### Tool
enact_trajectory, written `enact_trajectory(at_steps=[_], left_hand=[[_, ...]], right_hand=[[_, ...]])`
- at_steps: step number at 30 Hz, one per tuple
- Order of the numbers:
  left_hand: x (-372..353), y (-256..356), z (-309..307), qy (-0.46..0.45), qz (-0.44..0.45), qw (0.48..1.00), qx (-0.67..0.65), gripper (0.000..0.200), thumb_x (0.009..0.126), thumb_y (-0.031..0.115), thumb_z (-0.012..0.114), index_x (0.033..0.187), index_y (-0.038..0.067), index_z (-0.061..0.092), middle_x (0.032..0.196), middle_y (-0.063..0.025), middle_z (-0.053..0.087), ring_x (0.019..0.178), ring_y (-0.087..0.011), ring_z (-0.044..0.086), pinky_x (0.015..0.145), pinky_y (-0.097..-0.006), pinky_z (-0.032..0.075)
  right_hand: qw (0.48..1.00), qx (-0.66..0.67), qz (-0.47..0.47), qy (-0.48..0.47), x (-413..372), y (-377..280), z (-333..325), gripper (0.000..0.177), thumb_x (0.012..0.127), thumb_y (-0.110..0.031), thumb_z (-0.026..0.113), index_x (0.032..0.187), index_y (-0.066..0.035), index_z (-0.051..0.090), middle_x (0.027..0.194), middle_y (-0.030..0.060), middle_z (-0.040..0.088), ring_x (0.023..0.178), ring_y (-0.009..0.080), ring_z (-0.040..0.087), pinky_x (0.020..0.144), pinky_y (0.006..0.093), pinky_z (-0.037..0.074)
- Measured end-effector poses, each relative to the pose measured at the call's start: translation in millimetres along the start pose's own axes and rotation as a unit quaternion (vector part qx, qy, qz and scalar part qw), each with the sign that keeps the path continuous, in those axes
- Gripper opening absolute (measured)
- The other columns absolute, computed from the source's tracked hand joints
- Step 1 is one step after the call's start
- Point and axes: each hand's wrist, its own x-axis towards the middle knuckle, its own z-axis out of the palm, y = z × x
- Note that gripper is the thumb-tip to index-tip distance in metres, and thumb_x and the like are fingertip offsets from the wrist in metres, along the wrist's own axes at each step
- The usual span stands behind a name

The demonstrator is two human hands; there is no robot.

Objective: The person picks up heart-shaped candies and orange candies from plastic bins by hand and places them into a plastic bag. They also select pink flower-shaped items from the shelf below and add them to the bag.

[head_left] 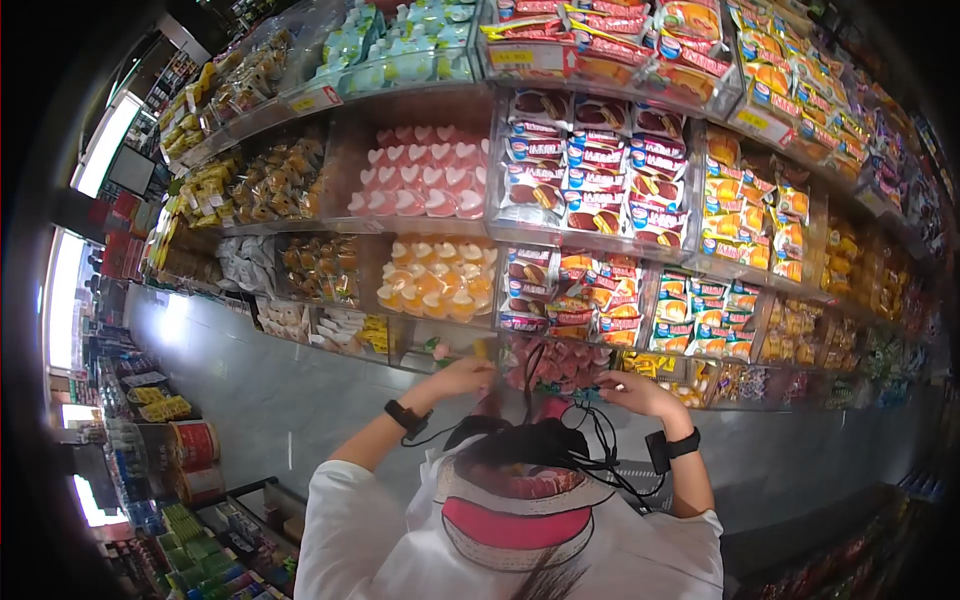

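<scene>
Pink visor (515,520) sits right under the lens. Black cables (600,450) drape over it to a black wristband (403,415) on each arm, presumably routed that way to stay off the fingers.

Shelf rack (400,100) fills the rest. Its tiers lean toward the aisle, likely so packs face the shopper. Clear-walled bins hold one product each.

Landmark is the pink packet bin (565,362), low tier, straight ahead of the visor.
- Directly above it: red-and-blue snack packs (590,170), stacked face-out.
- Above and left of it: orange jelly cups (440,280), with pink heart-shaped cups (425,175) one tier higher.
- Above and right of it: orange and green packs (700,300), print too small to read.

Left hand (465,378) is just left of the bin, fingers curled. A small pink-green item (440,350) sits by the fingertips; can't tell if it's gripped.

Right hand (632,392) is at the bin's right front, fingers bent down toward the pink packets, touching or nearly so. Grip isn't visible there either.
</scene>
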Motion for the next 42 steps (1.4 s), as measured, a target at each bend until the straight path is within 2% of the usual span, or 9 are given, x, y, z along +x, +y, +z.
enact_trajectory(at_steps=[5, 8, 14, 17, 24, 32, 35, 39, 42], left_hand=[[50.0, -49.6, 44.4, 0.044, 0.1, 0.962, 0.25, 0.029, 0.083, 0.025, 0.05, 0.097, 0.003, 0.061, 0.091, -0.0209, 0.061, 0.085, -0.0338, 0.06, 0.072, -0.0412, 0.048], [90.3, -77.3, 52.0, 0.025, 0.036, 0.948, 0.317, 0.028, 0.083, 0.025, 0.048, 0.094, 0.003, 0.061, 0.092, -0.0232, 0.061, 0.086, -0.0376, 0.059, 0.072, -0.0444, 0.047], [157.6, -113.5, 66.2, 0.168, 0.124, 0.933, 0.293, 0.03, 0.084, 0.016, 0.045, 0.107, 0.0, 0.056, 0.1, -0.0226, 0.059, 0.089, -0.0382, 0.058, 0.075, -0.0434, 0.047], [191.9, -173.1, 72.9, 0.154, 0.143, 0.925, 0.316, 0.036, 0.084, 0.017, 0.049, 0.114, -0.001, 0.051, 0.105, -0.0229, 0.058, 0.095, -0.0369, 0.057, 0.079, -0.041, 0.047], [159.2, -128.3, 93.9, 0.214, 0.117, 0.964, 0.108, 0.036, 0.079, 0.011, 0.051, 0.113, 0.0, 0.052, 0.1, -0.0246, 0.059, 0.092, -0.0377, 0.059, 0.079, -0.0431, 0.046], [208.4, -193.6, 103.1, 0.074, 0.103, 0.949, 0.287, 0.037, 0.074, 0.018, 0.057, 0.11, 0.008, 0.056, 0.117, -0.0179, 0.05, 0.112, -0.038, 0.046, 0.088, -0.0503, 0.038], [187.3, -154.7, 101.4, 0.107, 0.105, 0.936, 0.317, 0.032, 0.075, 0.018, 0.057, 0.106, 0.008, 0.056, 0.114, -0.02, 0.05, 0.113, -0.0377, 0.044, 0.089, -0.0488, 0.036], [144.4, -91.8, 100.8, 0.172, 0.215, 0.925, 0.263, 0.038, 0.073, 0.012, 0.063, 0.107, 0.004, 0.049, 0.103, -0.0233, 0.053, 0.102, -0.0378, 0.051, 0.083, -0.0452, 0.041], [146.2, -89.4, 86.3, 0.225, 0.303, 0.906, 0.191, 0.047, 0.07, 0.008, 0.069, 0.109, 0.002, 0.043, 0.092, -0.022, 0.055, 0.09, -0.0331, 0.056, 0.076, -0.0414, 0.044]], right_hand=[[0.992, -0.1, 0.07, -0.007, 26.9, 76.6, 36.9, 0.036, 0.082, -0.024, 0.061, 0.111, -0.005, 0.055, 0.095, 0.0148, 0.063, 0.088, 0.0267, 0.061, 0.077, 0.0337, 0.047], [0.995, -0.051, 0.085, -0.001, 56.7, 113.1, 71.9, 0.037, 0.081, -0.02, 0.06, 0.114, -0.006, 0.053, 0.094, 0.0165, 0.063, 0.089, 0.0259, 0.061, 0.078, 0.0343, 0.047], [0.988, 0.127, 0.083, -0.009, 131.2, 130.3, 118.6, 0.068, 0.076, -0.014, 0.058, 0.137, -0.011, 0.028, 0.094, 0.017, 0.062, 0.088, 0.0262, 0.061, 0.075, 0.0351, 0.047], [0.989, 0.106, 0.024, 0.105, 155.4, 148.2, 145.7, 0.082, 0.074, -0.017, 0.06, 0.142, -0.012, 0.015, 0.086, 0.016, 0.063, 0.081, 0.0297, 0.062, 0.071, 0.0365, 0.047], [0.974, 0.101, 0.185, 0.084, 174.8, 136.3, 150.0, 0.079, 0.067, -0.024, 0.067, 0.132, -0.009, 0.025, 0.109, 0.0201, 0.056, 0.097, 0.0283, 0.057, 0.075, 0.0358, 0.045], [0.972, 0.096, 0.162, 0.142, 185.4, 167.5, 164.7, 0.067, 0.074, -0.029, 0.068, 0.127, -0.006, 0.034, 0.113, 0.0157, 0.056, 0.107, 0.0314, 0.053, 0.089, 0.0384, 0.041], [0.958, 0.154, 0.091, 0.223, 200.7, 208.4, 181.5, 0.065, 0.063, -0.016, 0.077, 0.117, -0.004, 0.041, 0.095, 0.0084, 0.054, 0.087, 0.019, 0.053, 0.073, 0.0307, 0.046], [0.928, 0.338, 0.099, 0.123, 169.2, 124.9, 135.6, 0.061, 0.065, -0.017, 0.079, 0.113, -0.007, 0.043, 0.088, 0.0032, 0.052, 0.08, 0.0122, 0.052, 0.067, 0.0267, 0.046], [0.981, 0.187, 0.002, 0.042, 167.7, 84.4, 111.1, 0.059, 0.068, -0.026, 0.076, 0.113, -0.004, 0.046, 0.093, 0.0072, 0.056, 0.083, 0.0119, 0.055, 0.066, 0.0278, 0.047]])
